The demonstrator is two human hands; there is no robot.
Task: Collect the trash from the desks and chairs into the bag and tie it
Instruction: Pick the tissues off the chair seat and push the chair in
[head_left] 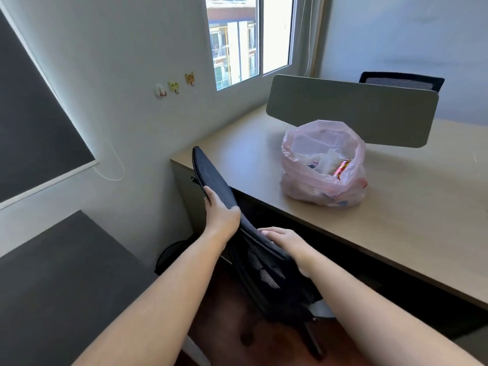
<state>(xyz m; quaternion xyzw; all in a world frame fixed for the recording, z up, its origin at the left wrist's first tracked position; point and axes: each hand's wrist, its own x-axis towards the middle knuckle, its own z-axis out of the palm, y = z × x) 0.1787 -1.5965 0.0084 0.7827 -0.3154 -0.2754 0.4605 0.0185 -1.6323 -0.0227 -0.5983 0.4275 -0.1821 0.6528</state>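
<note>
Left hand [220, 210] gripped chair back [211, 170], right hand [285, 243] lay flat on it; bag [323, 192] looked light, floppy, best grabbed by its rim.

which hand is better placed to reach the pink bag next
Likely right: the right hand rests flat on the chair back, nearer the pink bag; the left hand grips the chair's edge, farther off.

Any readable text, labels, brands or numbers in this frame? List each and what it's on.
Nothing can be read in this view.
Red wrapper inside the pink bag: carries print, too blurred to read.
Blue-printed scrap low in the bag: too blurred to read.
Wall hooks: drawn cartoon faces only, no words.
</note>
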